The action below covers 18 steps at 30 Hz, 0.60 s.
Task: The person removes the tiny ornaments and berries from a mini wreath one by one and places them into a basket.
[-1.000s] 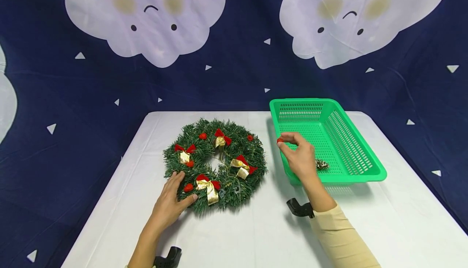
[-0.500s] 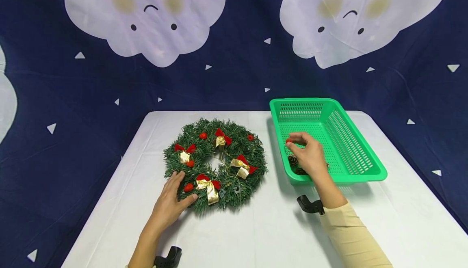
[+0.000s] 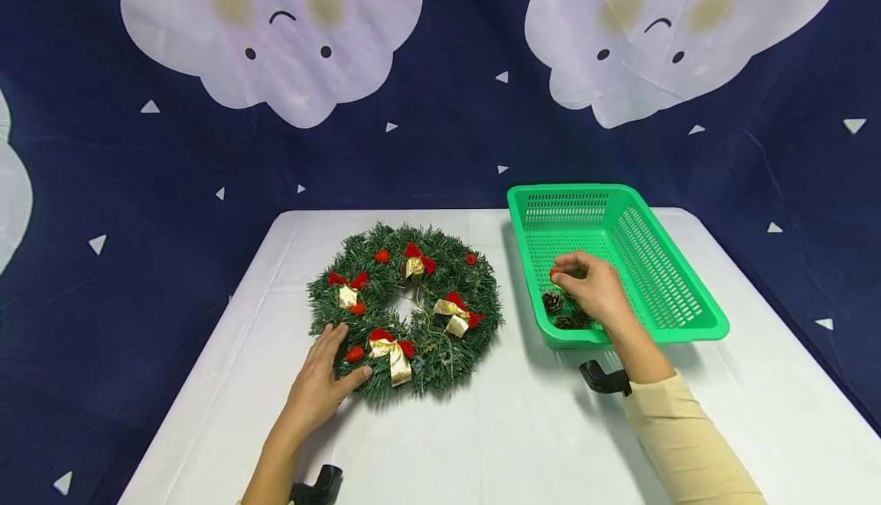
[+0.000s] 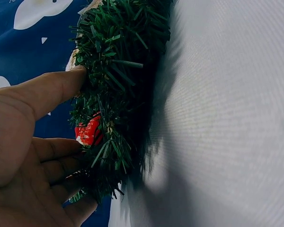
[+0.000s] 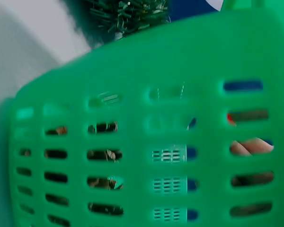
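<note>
A green wreath (image 3: 440, 363) with red-and-gold bows (image 3: 394, 352) and red strawberry-like ornaments (image 3: 355, 353) lies on the table. My left hand (image 3: 318, 382) rests on its near left edge, fingers and thumb spread. In the left wrist view that hand (image 4: 23, 142) has its thumb at the greenery and its fingertips beside a red ornament (image 4: 89, 131). Over the green basket (image 3: 695, 329), my right hand (image 3: 597, 291) pinches a small red ornament (image 3: 554, 272) between thumb and fingers. The right wrist view shows its fingers (image 5: 251, 146) only through slots of the basket's wall.
Brown pine cones (image 3: 552, 301) lie in the basket's near left corner, partly under my right hand. The basket stands right of the wreath on a white tablecloth (image 3: 475, 444). A dark blue cloud-printed curtain (image 3: 454, 153) hangs behind the table.
My right hand has moved right from the basket's left rim to over its inside, carrying the red ornament and uncovering pine cones. My left hand and the wreath have stayed still.
</note>
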### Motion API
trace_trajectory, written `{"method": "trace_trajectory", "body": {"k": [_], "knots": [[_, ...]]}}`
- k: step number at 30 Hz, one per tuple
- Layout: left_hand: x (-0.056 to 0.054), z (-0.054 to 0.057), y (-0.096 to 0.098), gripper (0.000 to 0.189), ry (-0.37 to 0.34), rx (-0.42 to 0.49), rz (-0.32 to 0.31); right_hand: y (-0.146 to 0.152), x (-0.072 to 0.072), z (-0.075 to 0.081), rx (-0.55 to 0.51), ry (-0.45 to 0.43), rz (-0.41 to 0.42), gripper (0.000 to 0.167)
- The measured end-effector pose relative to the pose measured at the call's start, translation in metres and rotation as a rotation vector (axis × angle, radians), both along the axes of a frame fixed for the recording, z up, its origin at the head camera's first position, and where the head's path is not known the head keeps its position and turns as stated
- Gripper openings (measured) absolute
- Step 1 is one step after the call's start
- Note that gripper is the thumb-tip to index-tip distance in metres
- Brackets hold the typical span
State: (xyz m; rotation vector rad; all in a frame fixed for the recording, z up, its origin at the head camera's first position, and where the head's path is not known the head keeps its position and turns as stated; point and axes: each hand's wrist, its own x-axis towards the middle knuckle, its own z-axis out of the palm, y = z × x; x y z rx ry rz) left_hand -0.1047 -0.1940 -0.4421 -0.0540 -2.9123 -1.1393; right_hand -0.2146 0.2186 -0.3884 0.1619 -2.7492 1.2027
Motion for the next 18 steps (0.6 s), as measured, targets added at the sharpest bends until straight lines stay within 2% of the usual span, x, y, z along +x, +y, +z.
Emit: {"method": "trace_trajectory", "body": {"k": [6, 18], "knots": [[0.000, 0.000, 0.000, 0.085, -0.003, 0.001, -0.003, 0.009, -0.004, 0.000, 0.040, -0.019, 0.009, 0.026], [0.000, 0.001, 0.000, 0.085, -0.015, 0.003, 0.000, 0.023, -0.008, 0.000, 0.084, -0.103, 0.024, 0.032]]}}
